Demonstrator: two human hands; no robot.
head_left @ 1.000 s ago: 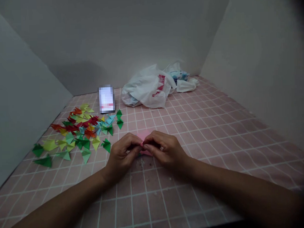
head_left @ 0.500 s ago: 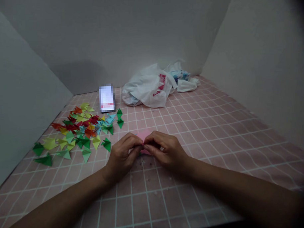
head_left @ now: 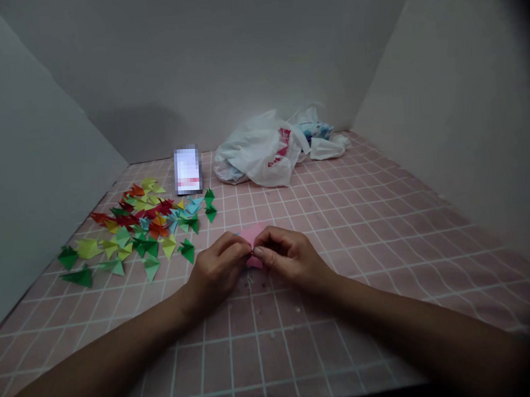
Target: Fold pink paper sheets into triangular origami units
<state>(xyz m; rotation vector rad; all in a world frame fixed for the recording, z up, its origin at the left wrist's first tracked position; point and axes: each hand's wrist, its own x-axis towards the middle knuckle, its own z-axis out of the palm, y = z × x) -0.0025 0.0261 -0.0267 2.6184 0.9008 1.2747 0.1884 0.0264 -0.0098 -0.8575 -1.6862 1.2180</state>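
Note:
Between my hands is a piece of pink paper (head_left: 254, 231), partly hidden by my fingers. My left hand (head_left: 221, 263) is closed, pinching the paper's left side near its middle. From the right, my right hand (head_left: 288, 257) pinches the same paper between thumb and bent fingers. The fingertips of both hands meet close together at the paper. To the left lie several folded paper pieces (head_left: 147, 246) in green, yellow, red, orange and blue. Nearest to my left hand among them is a dark green folded piece (head_left: 187, 251).
A lit phone (head_left: 188, 171), its screen blurred, stands upright behind the folded pieces. White plastic bags (head_left: 261, 155) with red print lie at the back, beside a blue-patterned bundle (head_left: 315, 130). A pink checked cloth (head_left: 379, 229) covers the table. Grey walls (head_left: 225, 61) enclose three sides.
My right thumb has shifted up over the pink paper, and my left fingers have curled in closer. The pink paper has turned slightly. The view has moved a little.

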